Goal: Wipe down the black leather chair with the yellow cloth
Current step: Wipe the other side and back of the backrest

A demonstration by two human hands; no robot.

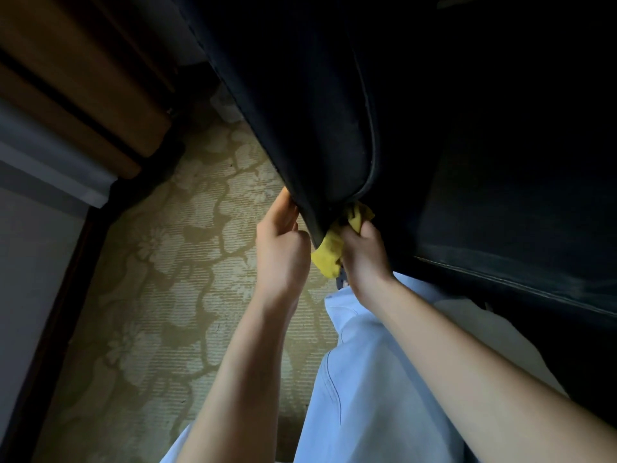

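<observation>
The black leather chair (327, 105) fills the upper middle and right of the head view, its rounded piped corner pointing down toward me. My left hand (280, 248) grips the left edge of that corner, fingers curled around it. My right hand (364, 255) is closed on the bunched yellow cloth (330, 255), pressing it against the underside of the corner. Part of the cloth pokes out above my right fingers, the rest hangs below the chair's edge.
A patterned beige floral carpet (187, 282) covers the floor on the left. Wooden furniture (76, 78) stands at the upper left, beside a pale wall and dark trim (50, 329). My light blue trousers (367, 379) are at the bottom right, close against the chair's dark side (517, 212).
</observation>
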